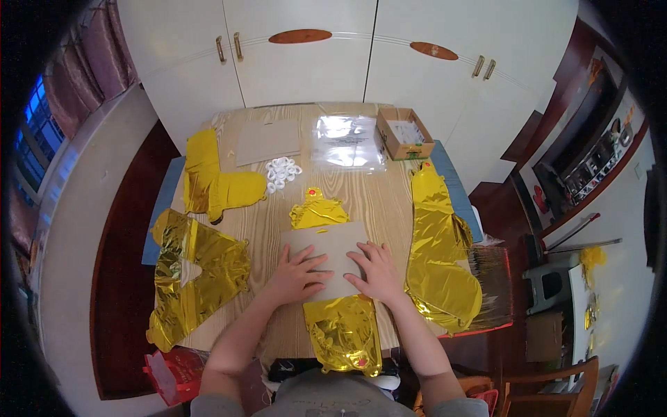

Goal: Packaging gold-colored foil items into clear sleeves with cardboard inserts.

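A grey cardboard sheet lies flat across a gold foil balloon, whose ends stick out beyond its far and near edges. My left hand rests on the left part of the sheet with fingers spread. On the right part lies my right hand, its fingers also apart. Neither hand grips anything. To the left are a flat gold foil balloon and, farther off, a second one. More gold foil balloons lie in a long pile to the right.
Beyond the hands are a pile of white rings, another grey cardboard sheet, clear plastic bags and an open cardboard box. White cabinets stand behind the wooden table. A red bag sits below its near left corner.
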A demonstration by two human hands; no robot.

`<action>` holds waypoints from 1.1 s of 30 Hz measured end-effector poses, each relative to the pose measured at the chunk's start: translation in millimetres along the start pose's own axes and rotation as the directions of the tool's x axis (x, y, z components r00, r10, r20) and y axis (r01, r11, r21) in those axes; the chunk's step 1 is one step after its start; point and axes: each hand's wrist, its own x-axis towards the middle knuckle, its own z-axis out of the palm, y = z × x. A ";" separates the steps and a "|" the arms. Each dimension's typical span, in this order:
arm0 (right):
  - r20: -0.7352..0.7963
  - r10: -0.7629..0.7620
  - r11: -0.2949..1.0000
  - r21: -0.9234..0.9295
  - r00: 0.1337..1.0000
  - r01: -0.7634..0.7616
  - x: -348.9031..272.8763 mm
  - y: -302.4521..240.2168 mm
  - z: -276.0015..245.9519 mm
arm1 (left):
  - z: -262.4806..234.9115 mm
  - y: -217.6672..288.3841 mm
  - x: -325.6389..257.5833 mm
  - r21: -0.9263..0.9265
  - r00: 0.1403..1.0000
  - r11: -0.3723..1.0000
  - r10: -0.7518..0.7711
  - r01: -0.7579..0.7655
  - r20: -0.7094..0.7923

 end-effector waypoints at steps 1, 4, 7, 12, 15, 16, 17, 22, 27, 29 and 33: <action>-0.002 -0.001 1.000 0.002 1.000 0.001 -0.2 -0.3 0.1 | -1.0 0.5 -0.2 0.000 1.000 1.000 -0.001 0.001 0.001; -0.001 0.000 1.000 0.000 1.000 0.000 0.0 -1.7 0.0 | -1.5 0.7 -0.5 0.001 1.000 1.000 -0.003 0.003 -0.001; 0.010 -0.001 1.000 -0.020 1.000 0.002 0.1 -2.1 -0.2 | -2.2 0.7 0.8 0.005 1.000 1.000 0.000 0.000 0.001; 0.082 -0.113 0.993 0.053 0.990 0.109 -9.4 4.5 -3.6 | -1.1 -1.1 3.3 -0.001 1.000 1.000 0.016 -0.016 -0.025; 0.322 -0.318 0.940 0.226 0.892 0.254 -33.9 -21.6 -57.6 | 2.0 -1.4 -3.2 -0.025 0.999 1.000 -0.007 0.006 -0.039; 0.395 -0.391 0.909 0.306 0.831 0.282 -48.4 -23.7 -68.4 | 2.8 -1.3 -0.8 -0.042 0.999 0.999 -0.004 0.002 -0.041; 0.465 -0.366 0.929 0.239 0.806 0.284 -63.1 -28.2 -77.6 | 2.9 -1.1 -0.1 -0.060 0.999 0.998 -0.005 0.003 -0.043; 0.480 -0.308 0.942 0.033 0.821 0.334 -117.1 -32.6 -74.4 | -0.3 0.5 -0.1 -0.055 0.999 0.998 0.006 -0.009 -0.054; 0.186 -0.494 0.868 0.057 0.849 0.493 -110.6 -30.7 -57.3 | 0.1 0.1 -1.2 -0.060 0.998 0.998 0.008 -0.011 -0.059; 0.080 -0.529 0.849 0.080 0.845 0.523 -98.7 -32.3 -55.7 | 1.2 -0.9 -2.4 -0.065 0.998 0.998 0.009 -0.013 -0.063; -0.016 -0.425 0.879 0.234 0.905 0.416 -49.6 -35.3 -65.7 | 6.6 -4.1 -2.5 -0.019 0.997 1.000 0.021 -0.023 -0.070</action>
